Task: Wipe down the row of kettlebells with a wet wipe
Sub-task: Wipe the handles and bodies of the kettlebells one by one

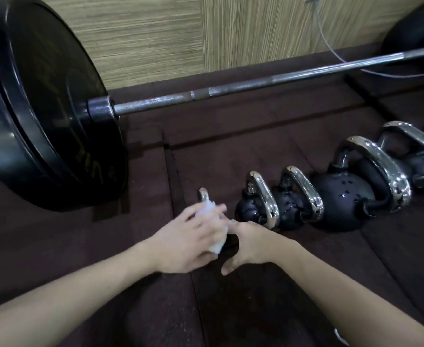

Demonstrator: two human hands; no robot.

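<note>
A row of black kettlebells with chrome handles runs from the centre to the right edge on the dark floor. The smallest kettlebell (203,195) is at the left end, mostly hidden under my hands, with only its chrome handle tip showing. My left hand (188,239) holds a white wet wipe (212,214) against that kettlebell; the hand is motion-blurred. My right hand (249,242) rests on the same kettlebell's right side, its fingers curved round it. Its neighbours to the right (251,211), (293,209) and a bigger one (341,201) show wet droplets.
A barbell (256,85) lies across the floor behind the row, with a large black plate (43,103) at the left and another plate (416,28) at the far right. A wood-grain wall (155,33) and a grey cable (331,46) are behind. The floor is dark rubber matting (231,296).
</note>
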